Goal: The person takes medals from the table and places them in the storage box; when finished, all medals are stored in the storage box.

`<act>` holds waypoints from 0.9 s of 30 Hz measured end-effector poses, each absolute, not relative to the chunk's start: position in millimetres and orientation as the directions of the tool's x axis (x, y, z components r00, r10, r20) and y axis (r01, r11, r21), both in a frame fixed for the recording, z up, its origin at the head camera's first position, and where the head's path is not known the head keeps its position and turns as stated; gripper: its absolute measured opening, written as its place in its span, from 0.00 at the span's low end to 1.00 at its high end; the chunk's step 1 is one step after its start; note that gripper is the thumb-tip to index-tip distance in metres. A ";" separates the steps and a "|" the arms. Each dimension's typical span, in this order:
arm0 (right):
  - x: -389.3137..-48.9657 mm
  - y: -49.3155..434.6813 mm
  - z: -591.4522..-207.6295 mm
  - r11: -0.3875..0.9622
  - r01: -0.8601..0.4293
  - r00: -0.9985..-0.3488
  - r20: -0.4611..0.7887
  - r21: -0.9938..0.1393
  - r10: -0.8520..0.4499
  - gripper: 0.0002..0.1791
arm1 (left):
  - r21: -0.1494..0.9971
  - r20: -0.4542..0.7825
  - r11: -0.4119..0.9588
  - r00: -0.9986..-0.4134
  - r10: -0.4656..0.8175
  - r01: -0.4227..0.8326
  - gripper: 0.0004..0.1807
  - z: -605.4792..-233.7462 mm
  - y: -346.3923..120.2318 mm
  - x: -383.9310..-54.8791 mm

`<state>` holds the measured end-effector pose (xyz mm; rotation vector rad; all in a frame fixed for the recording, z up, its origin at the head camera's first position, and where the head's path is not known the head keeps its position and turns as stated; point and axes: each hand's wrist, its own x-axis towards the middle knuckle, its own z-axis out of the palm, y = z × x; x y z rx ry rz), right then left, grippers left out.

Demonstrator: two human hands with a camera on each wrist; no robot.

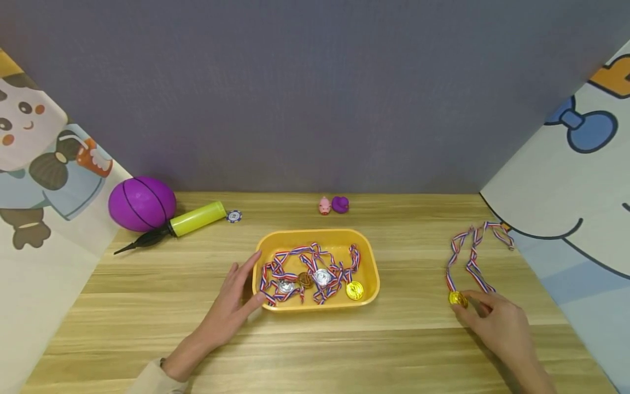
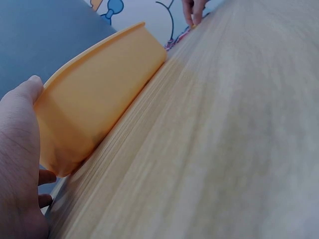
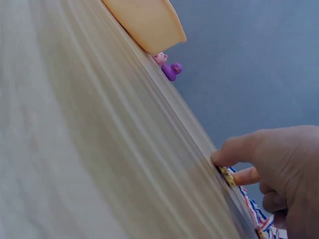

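My left hand is at the left end of a yellow plastic basin, fingers extended along its side and thumb at the near corner of the rim. Inside the basin lie two silver medals, a bronze medal and a gold medal, their red, white and blue ribbons tangled. Far to the right, my right hand pinches another gold medal between thumb and fingertips, close over the table. Its striped ribbon trails away from me. A second ribbon runs under the hand, where its end is hidden.
Behind the basin stand a pink toy pig and a purple rubber duck. At the back left are a purple ball, a yellow-green hand pump and a poker chip. A grey wall and cartoon-printed side panels enclose the table.
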<state>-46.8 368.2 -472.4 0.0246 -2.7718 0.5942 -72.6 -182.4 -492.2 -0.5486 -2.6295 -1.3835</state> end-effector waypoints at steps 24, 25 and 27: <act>-70.0 340.5 -432.9 0.751 -0.274 -0.771 0.603 -0.601 0.202 0.16 | 0.761 0.278 0.528 -0.925 0.259 0.377 0.44 -493.1 -182.3 -72.1; -71.9 339.3 -430.0 0.747 -0.281 -0.767 0.608 -0.603 0.203 0.17 | 0.761 0.276 0.529 -0.926 0.257 0.374 0.44 -493.1 -182.3 -71.8; -76.5 336.7 -424.5 0.731 -0.315 -0.753 0.628 -0.606 0.197 0.17 | 0.762 0.274 0.530 -0.927 0.255 0.372 0.44 -492.7 -182.3 -71.5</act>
